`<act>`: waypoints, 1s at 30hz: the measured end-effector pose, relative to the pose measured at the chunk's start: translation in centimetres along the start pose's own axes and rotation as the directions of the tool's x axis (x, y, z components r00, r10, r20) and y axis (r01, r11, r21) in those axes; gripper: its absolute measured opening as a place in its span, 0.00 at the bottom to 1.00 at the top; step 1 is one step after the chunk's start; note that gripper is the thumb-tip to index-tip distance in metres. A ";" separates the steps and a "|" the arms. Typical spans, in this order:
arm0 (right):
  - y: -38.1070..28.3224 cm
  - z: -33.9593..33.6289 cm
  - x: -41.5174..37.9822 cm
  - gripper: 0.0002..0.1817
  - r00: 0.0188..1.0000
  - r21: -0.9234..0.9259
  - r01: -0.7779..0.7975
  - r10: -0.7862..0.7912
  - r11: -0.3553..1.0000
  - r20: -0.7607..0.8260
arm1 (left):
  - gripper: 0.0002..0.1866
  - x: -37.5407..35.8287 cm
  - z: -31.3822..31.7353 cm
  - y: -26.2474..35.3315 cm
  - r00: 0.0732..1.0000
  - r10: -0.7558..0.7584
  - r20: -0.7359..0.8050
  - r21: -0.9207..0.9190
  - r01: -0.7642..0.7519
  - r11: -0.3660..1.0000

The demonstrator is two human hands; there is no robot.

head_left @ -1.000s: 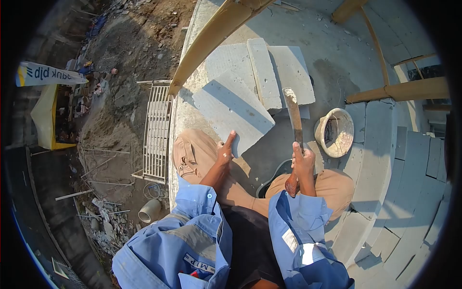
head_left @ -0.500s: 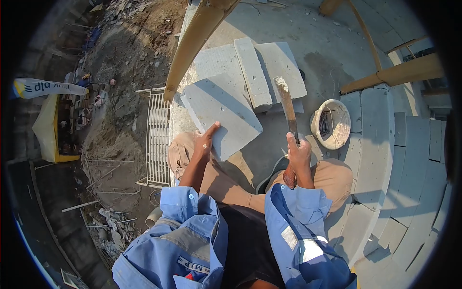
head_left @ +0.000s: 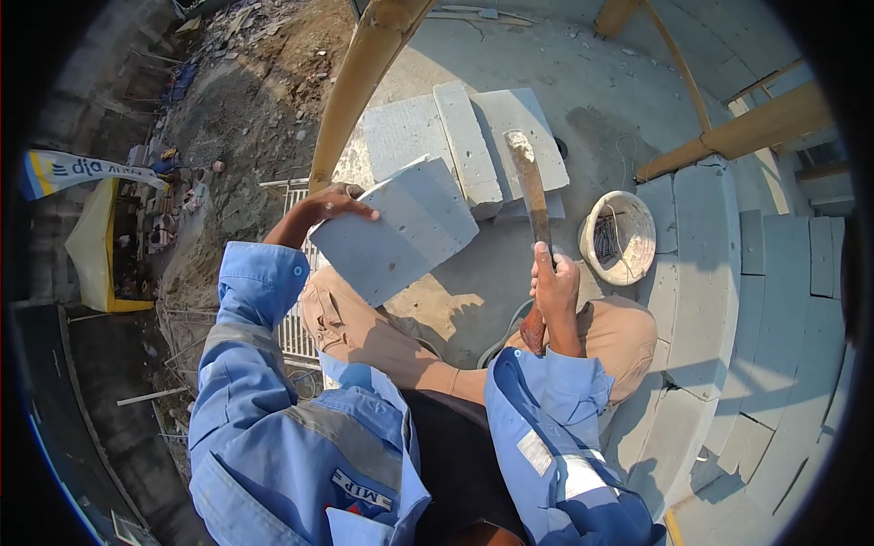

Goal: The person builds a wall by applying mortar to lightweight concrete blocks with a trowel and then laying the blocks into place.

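Observation:
A pale grey block (head_left: pixel 410 227) lies tilted across the front of my lap, its left end raised toward me. My left hand (head_left: pixel 339 203) grips its upper left edge, thumb on the top face and the other fingers partly hidden. In my right hand (head_left: pixel 555 282) is a machete-like blade (head_left: pixel 531 187), held upright by its brown wooden handle, with whitish residue on the tip. Behind the held block lie more grey blocks: a flat one (head_left: pixel 405 132), a narrow one (head_left: pixel 467 146) and another flat one (head_left: pixel 521 136).
To the right stands a whitish bucket (head_left: pixel 637 238) with wire inside, beside a low block wall (head_left: pixel 701 273). Wooden poles rise at the left (head_left: pixel 369 82) and right (head_left: pixel 746 132). Beyond the ledge at left, a metal grille (head_left: pixel 296 318) and rough ground lie lower down.
My left hand has moved from the block's near edge to its upper left edge. The block has turned and shifted left, toward me. My right hand still holds the blade.

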State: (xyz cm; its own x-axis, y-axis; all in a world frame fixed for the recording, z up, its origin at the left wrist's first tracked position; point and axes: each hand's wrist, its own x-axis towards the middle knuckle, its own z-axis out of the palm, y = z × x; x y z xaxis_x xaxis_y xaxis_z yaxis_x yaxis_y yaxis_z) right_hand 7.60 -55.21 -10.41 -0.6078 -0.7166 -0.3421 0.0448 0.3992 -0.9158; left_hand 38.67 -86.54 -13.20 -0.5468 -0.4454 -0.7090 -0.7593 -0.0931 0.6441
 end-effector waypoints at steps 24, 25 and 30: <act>1.6 0.7 9.8 0.27 0.806 -0.268 -0.208 0.320 0.941 0.498 | 0.64 3.0 10.6 -6.4 0.250 -0.033 -0.968 0.035 0.262 0.964; 1.3 0.9 11.2 0.28 0.779 -0.344 -0.165 0.336 0.924 0.530 | 0.65 2.5 10.7 -7.1 0.354 -0.268 -0.896 -0.209 0.197 0.958; 2.2 1.3 15.7 0.26 0.655 -0.431 -0.153 0.418 0.889 0.629 | 0.46 1.9 10.1 -6.9 0.512 -0.257 -0.820 -0.340 -0.073 0.938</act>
State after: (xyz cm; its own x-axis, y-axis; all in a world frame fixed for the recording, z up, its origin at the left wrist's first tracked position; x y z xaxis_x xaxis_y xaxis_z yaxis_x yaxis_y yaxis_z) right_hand -0.77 -66.29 -18.09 0.1192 -0.6627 -0.7393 -0.2093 0.7111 -0.6712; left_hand 39.25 -77.74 -21.90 0.2045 -0.9341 -0.2927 -0.5521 -0.3570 0.7535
